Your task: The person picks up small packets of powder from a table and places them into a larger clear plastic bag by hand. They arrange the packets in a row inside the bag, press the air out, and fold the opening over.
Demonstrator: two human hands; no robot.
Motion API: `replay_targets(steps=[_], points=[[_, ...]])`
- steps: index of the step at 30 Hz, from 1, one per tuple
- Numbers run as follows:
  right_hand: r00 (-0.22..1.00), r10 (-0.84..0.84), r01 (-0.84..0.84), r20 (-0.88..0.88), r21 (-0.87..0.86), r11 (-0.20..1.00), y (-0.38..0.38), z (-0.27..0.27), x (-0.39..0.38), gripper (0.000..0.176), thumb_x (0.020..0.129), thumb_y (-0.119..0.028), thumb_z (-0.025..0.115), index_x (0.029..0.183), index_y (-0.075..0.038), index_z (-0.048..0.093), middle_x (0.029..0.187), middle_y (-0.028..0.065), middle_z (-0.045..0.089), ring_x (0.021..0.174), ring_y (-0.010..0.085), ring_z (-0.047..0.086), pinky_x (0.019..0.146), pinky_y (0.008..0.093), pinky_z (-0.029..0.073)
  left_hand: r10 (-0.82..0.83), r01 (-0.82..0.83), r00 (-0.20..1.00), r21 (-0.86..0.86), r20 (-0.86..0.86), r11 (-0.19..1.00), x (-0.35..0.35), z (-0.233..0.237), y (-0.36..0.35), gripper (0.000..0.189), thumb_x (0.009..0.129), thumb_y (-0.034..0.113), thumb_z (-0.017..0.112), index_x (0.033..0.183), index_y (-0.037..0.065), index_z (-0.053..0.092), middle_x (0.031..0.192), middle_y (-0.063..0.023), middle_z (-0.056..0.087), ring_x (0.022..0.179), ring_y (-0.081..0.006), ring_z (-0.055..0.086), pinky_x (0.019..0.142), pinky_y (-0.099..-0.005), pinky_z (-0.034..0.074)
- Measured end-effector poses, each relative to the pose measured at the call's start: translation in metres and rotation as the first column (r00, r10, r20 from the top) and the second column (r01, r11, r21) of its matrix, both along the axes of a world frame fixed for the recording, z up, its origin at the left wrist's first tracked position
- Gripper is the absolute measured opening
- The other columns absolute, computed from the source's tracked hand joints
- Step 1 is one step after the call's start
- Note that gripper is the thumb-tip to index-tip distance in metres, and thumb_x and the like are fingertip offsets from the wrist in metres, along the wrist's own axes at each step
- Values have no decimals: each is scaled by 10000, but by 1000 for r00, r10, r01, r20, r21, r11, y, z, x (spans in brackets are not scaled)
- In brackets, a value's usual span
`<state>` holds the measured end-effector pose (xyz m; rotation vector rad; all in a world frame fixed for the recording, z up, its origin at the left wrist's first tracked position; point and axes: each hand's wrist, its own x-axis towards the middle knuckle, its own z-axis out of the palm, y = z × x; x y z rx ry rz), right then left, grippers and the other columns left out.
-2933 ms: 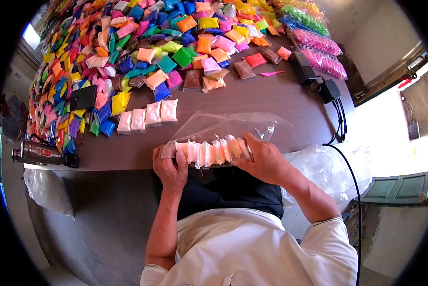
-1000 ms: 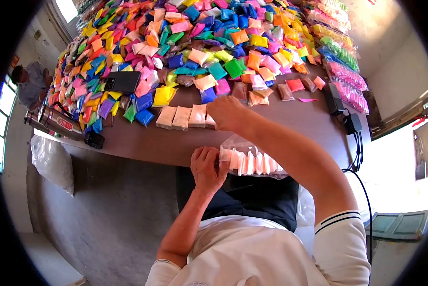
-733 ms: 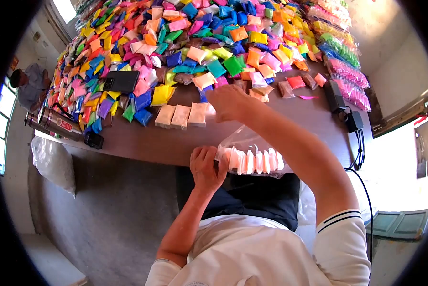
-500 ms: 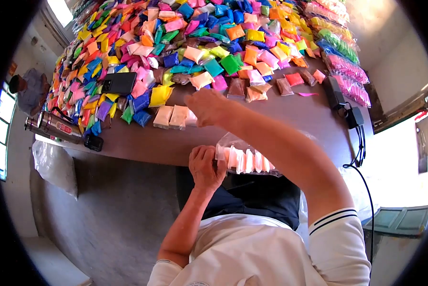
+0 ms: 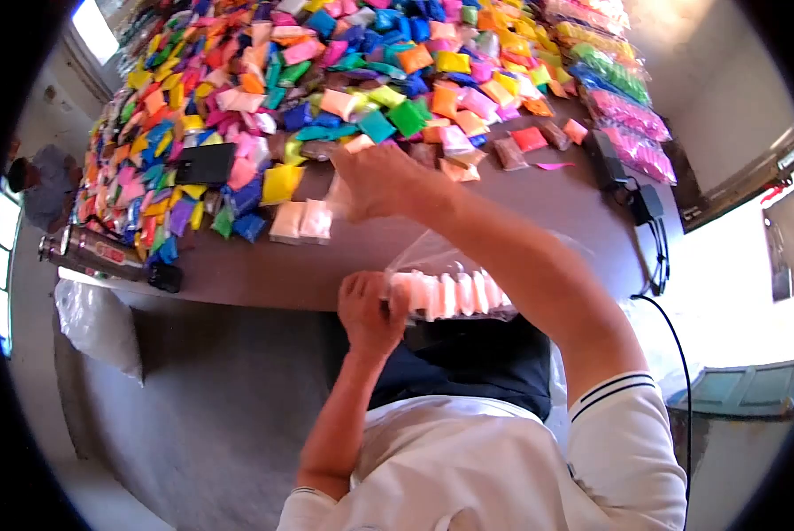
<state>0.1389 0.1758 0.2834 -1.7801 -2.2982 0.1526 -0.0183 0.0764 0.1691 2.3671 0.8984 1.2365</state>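
Observation:
My left hand (image 5: 372, 305) is closed on the left end of a clear plastic bag (image 5: 454, 296) at the table's front edge; a row of peach packets shows inside it. Above and left of the bag, my right hand (image 5: 370, 183) is closed on a pale peach packet (image 5: 337, 193), partly hidden by the fingers. Just left of that hand, two peach packets (image 5: 301, 221) lie side by side on the table. A yellow packet (image 5: 282, 183) lies behind them.
Many coloured packets (image 5: 353, 71) are heaped over the back and left of the table (image 5: 255, 274). A black phone (image 5: 205, 164) lies on them. Flasks (image 5: 105, 250) stand at the left edge, a black adapter (image 5: 643, 203) with cables at the right. A person (image 5: 50, 188) is at far left.
My right hand has drawn a peach packet away from the two beside it. The camera view has shifted slightly. My left hand stays at the bag's left end.

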Motion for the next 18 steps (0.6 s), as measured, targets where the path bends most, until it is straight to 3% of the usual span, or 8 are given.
replay_targets(steps=[3,5,9,11,13,14,16,18], points=[[934,-4,21,-358,44,999,-41,64,23,404,680,-190,752,961,2,535,808,163,641,749,282,664,637,404,500,20,-20,999,15,-35,1000,0,-3,1,194,876,195,580,822,9,590,825,-161,609,829,-376,581,825,-465,459],[846,-83,51,-526,-75,996,-91,104,34,406,679,-170,765,974,-12,535,771,89,575,707,180,602,624,344,472,15,-15,1000,-10,-23,1000,0,-5,0,202,881,201,578,828,6,594,838,-166,615,837,-374,584,828,-462,459],[777,39,90,-629,172,981,-185,85,70,449,659,-125,774,1014,-32,515,792,22,493,710,125,490,647,272,431,49,-49,999,-2,-11,999,2,1,-2,230,897,218,566,846,-3,603,871,-176,629,858,-369,590,835,-453,461],[516,-269,192,-813,-196,962,-224,70,79,477,649,-143,775,1035,-45,513,865,27,503,781,133,513,724,245,431,56,-56,998,-34,-14,998,1,-1,-2,252,902,238,563,847,-5,603,876,-175,629,863,-367,590,838,-447,461],[355,-277,250,-893,-195,948,-251,42,83,377,708,-137,749,991,-27,525,835,0,503,782,74,472,724,246,433,36,-37,999,-11,-28,999,0,-3,-1,262,909,248,558,846,-3,602,872,-172,631,858,-365,589,836,-444,461],[352,-276,251,-894,-193,949,-258,26,84,377,708,-137,749,991,-27,525,835,0,503,782,74,472,724,246,433,30,-31,999,-14,-41,999,0,0,-2,258,915,240,552,851,-5,605,860,-173,629,856,-364,591,834,-441,460],[220,-478,445,-850,-349,825,-270,2,87,367,715,-149,745,987,-28,531,868,5,514,829,80,499,748,248,437,24,-24,999,7,-26,1000,3,2,-2,256,920,234,546,857,-7,606,854,-174,629,853,-363,591,832,-440,459],[192,-505,471,-842,-373,800,-269,-2,87,374,715,-164,743,991,-24,533,867,11,516,823,89,504,751,251,442,14,-14,1000,32,-12,999,4,5,-2,254,924,228,540,862,-9,608,849,-176,628,849,-362,591,830,-439,458]])
